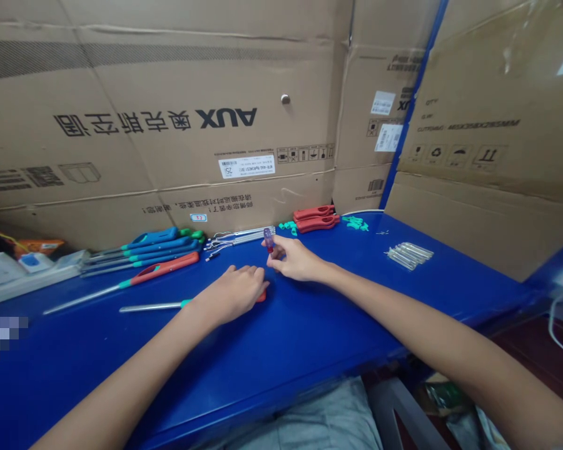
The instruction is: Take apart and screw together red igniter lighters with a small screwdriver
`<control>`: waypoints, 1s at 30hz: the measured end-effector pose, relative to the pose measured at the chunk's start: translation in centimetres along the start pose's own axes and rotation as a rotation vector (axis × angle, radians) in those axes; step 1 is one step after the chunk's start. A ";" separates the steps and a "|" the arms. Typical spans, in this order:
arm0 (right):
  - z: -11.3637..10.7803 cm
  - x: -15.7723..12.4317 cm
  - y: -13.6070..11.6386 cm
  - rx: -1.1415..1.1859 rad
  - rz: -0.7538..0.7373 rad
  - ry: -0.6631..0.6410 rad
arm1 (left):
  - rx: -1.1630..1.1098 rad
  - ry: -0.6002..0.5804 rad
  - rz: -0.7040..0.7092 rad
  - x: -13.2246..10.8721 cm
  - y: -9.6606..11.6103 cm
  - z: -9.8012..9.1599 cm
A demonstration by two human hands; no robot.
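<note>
The right hand (295,260) is pinching a stubby screwdriver (268,241) upright between thumb and fingertips, just above the blue table (309,337)! Right beside it, the left hand (232,294) is cupping over a long screwdriver (152,307), its hold impossible to call, with red-handled pliers (315,219) lying farther along the table!

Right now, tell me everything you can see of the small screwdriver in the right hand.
The small screwdriver shows only as a short, glossy plastic handle, blue-violet at the top end and red below. Its shaft and tip are hidden, so its blade type cannot be told. It stands nearly upright with a slight tilt, pinched between the thumb and fingers of the right hand, the only thing seen touching it. It is held above the blue workbench.
</note>
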State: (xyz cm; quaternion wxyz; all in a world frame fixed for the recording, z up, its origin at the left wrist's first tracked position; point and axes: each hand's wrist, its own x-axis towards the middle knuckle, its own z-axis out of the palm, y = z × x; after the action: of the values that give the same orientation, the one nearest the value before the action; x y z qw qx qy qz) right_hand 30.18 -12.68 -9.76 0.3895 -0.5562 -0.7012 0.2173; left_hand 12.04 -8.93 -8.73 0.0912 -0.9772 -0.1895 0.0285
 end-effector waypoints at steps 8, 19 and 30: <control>0.0 -0.2 -0.1 -0.031 -0.005 0.004 | 0.008 0.004 -0.009 0.9 0.1 -0.3; -0.4 0.0 -0.7 0.013 -0.030 0.040 | 0.096 0.197 -0.007 0.9 -0.4 0.4; -0.4 -0.1 -1.0 0.028 -0.025 0.024 | -0.031 0.237 0.034 1.1 -1.9 0.6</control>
State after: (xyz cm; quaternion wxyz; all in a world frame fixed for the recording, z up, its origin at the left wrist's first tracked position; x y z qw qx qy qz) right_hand 29.91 -13.12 -8.87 0.4082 -0.5445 -0.7004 0.2155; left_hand 12.36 -6.71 -8.95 0.0972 -0.9781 -0.1615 -0.0886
